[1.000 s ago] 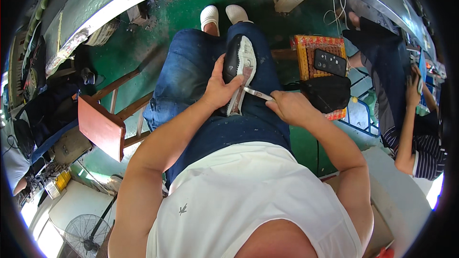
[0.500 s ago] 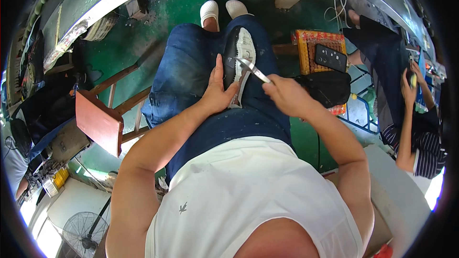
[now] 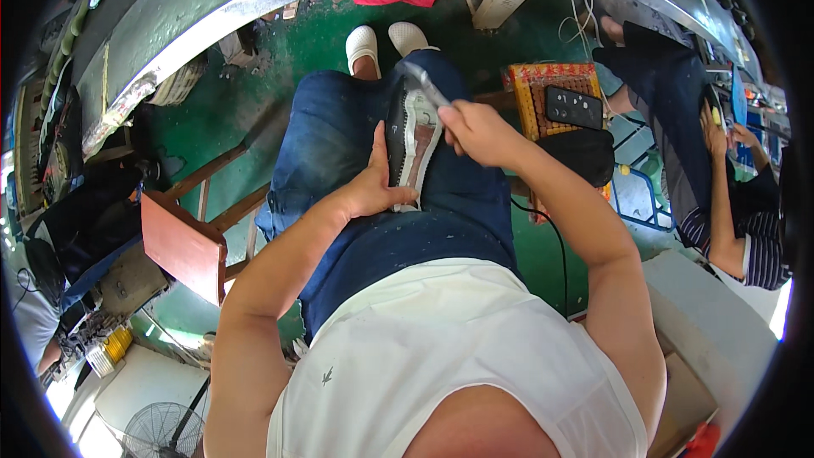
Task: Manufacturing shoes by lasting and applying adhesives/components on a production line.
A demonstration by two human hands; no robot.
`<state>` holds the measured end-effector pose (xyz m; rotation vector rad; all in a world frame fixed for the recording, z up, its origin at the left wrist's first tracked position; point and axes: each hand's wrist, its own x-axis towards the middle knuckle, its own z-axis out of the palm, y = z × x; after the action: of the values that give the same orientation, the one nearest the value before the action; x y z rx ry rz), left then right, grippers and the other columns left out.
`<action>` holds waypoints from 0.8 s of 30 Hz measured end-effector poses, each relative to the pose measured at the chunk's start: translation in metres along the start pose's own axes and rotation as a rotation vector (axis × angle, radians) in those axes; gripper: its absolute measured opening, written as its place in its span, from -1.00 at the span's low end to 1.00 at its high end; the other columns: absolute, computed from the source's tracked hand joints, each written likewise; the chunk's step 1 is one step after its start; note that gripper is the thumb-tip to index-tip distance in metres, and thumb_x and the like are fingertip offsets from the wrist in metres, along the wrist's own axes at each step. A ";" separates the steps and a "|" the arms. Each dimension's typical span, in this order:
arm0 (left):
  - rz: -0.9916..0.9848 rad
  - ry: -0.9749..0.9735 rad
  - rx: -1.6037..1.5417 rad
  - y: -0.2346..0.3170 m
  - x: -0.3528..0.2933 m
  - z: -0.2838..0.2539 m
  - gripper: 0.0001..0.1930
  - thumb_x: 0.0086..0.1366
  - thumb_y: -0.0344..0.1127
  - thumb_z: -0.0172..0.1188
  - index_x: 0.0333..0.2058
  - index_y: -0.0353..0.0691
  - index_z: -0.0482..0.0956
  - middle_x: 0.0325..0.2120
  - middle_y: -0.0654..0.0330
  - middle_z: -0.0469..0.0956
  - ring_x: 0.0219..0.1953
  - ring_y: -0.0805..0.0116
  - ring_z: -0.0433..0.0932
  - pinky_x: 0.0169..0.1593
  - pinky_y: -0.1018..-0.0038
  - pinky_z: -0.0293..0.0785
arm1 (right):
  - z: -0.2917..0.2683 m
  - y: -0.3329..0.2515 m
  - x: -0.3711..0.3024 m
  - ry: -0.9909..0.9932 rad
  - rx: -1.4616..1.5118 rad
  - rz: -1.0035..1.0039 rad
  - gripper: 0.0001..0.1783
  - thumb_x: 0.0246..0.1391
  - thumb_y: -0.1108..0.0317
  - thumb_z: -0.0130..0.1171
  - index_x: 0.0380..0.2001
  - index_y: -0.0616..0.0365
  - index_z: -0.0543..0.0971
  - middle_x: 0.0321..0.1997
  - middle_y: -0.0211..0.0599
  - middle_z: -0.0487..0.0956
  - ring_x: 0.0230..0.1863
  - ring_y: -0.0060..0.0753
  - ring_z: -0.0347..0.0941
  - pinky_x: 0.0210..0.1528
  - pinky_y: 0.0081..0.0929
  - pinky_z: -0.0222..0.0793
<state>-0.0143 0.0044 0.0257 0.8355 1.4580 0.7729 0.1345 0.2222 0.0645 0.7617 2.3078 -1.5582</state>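
Across my lap lies a black shoe (image 3: 413,157), sole side up, its pale underside rimmed by a jagged white edge. My left hand (image 3: 370,184) grips its nearer end, the thumb across the underside and the fingers along the left side. In my right hand (image 3: 481,131) is a hammer (image 3: 426,87), closed round the handle. The hammer's metal head, smeared by motion, hangs over the far end of the shoe; whether it touches cannot be made out.
A workbench edge (image 3: 254,10) curves across the far side. At right stands a seat with a beaded mat (image 3: 529,100), bearing a black phone-like device (image 3: 574,108) and a black bag (image 3: 581,155). A wooden stool (image 3: 182,242) is at left. Another person (image 3: 733,229) works at far right.
The hammer has swung away and to the left, toward the shoe's far end, with my right hand moving slightly up and left. My left hand and the shoe have shifted slightly left and nearer.
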 end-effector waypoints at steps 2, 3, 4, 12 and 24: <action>0.006 0.102 0.093 0.005 0.004 -0.003 0.30 0.20 -0.15 0.43 0.41 -0.25 -0.62 0.38 -0.29 0.06 0.43 0.03 0.11 0.44 0.38 0.03 | -0.012 0.010 0.011 -0.149 0.336 0.259 -0.38 0.42 -0.14 -0.23 -0.23 0.26 0.53 -0.44 -0.33 0.58 -0.51 -0.50 0.55 -0.60 -0.49 0.33; 0.015 0.109 0.101 0.011 0.009 -0.008 0.30 0.20 -0.15 0.43 0.41 -0.25 -0.62 0.38 -0.29 0.06 0.43 0.03 0.11 0.44 0.38 0.03 | -0.015 0.011 0.009 -0.142 0.332 0.247 -0.38 0.42 -0.14 -0.23 -0.23 0.26 0.53 -0.44 -0.33 0.58 -0.51 -0.50 0.55 -0.60 -0.49 0.33; -0.079 0.216 0.066 0.019 0.017 -0.010 0.20 0.22 -0.06 0.39 0.42 -0.30 -0.47 0.33 -0.29 0.14 0.39 0.03 0.19 0.40 0.37 0.10 | -0.013 0.013 0.003 -0.111 0.428 0.256 -0.38 0.42 -0.16 -0.23 -0.21 0.23 0.52 -0.42 -0.34 0.59 -0.49 -0.53 0.54 -0.62 -0.55 0.25; 0.172 0.416 -0.556 0.053 0.036 -0.040 -0.30 0.43 0.10 0.11 0.27 -0.38 0.26 0.08 -0.06 0.52 0.12 0.23 0.51 0.17 0.32 0.44 | 0.027 0.065 -0.029 0.056 0.673 0.293 -0.39 0.44 -0.17 -0.24 -0.16 0.21 0.49 -0.39 -0.33 0.59 -0.47 -0.52 0.56 -0.62 -0.59 0.27; 0.419 0.323 -1.221 0.195 0.029 -0.121 -0.36 0.55 0.10 -0.29 0.29 -0.34 0.28 0.15 -0.27 0.43 0.21 -0.25 0.43 0.27 -0.17 0.37 | 0.033 0.048 -0.022 0.078 0.499 0.203 -0.46 0.45 0.00 -0.20 -0.24 0.31 0.51 -0.43 -0.26 0.58 -0.48 -0.44 0.55 -0.40 -0.44 0.45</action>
<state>-0.1252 0.1317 0.1834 0.0364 0.7830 1.8950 0.1768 0.1995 0.0242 1.1463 1.8256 -2.0573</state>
